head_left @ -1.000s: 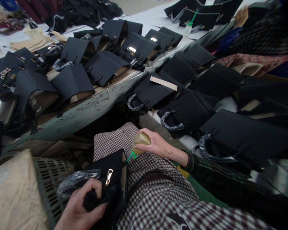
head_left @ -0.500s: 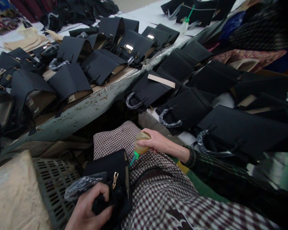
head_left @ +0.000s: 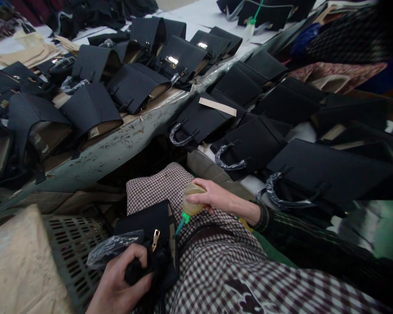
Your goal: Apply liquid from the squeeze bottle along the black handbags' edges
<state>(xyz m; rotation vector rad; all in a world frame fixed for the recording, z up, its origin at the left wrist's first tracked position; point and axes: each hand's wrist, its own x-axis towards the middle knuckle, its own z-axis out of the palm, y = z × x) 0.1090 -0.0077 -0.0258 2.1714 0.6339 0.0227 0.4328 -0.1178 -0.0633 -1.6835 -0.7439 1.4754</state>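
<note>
My left hand is closed around the top of a small black handbag that rests on my checked lap; the bag's handle is wrapped in clear plastic and a gold clasp shows on its front. My right hand grips a squeeze bottle of yellowish glue tipped downward. Its green nozzle touches the right edge of the bag.
Many black handbags lie in rows on the worn worktable ahead and on a white surface to the right. A grey plastic crate and a tan sheet sit at lower left. Another glue bottle stands far back.
The nozzle has slid slightly down along the bag's right edge. My left hand shifted a little right with the bag. The view has tilted slightly.
</note>
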